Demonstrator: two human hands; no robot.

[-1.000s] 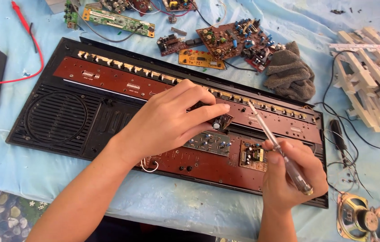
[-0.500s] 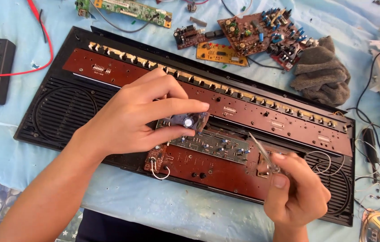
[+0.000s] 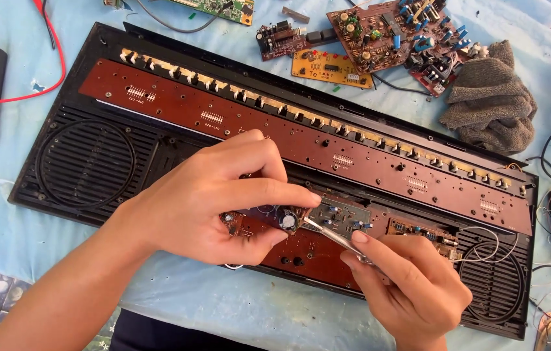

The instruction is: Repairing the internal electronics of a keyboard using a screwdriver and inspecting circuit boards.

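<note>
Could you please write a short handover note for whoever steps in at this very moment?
Left hand pinches a small circuit board tilted up off the black keyboard case. Right hand holds a thin metal tool, tip at a round silver part on that board. The long brown board lies seated in the case; other boards lie loose on the blue cloth. Done: case open. Left: the work on the lifted board, then reseating it.
</note>
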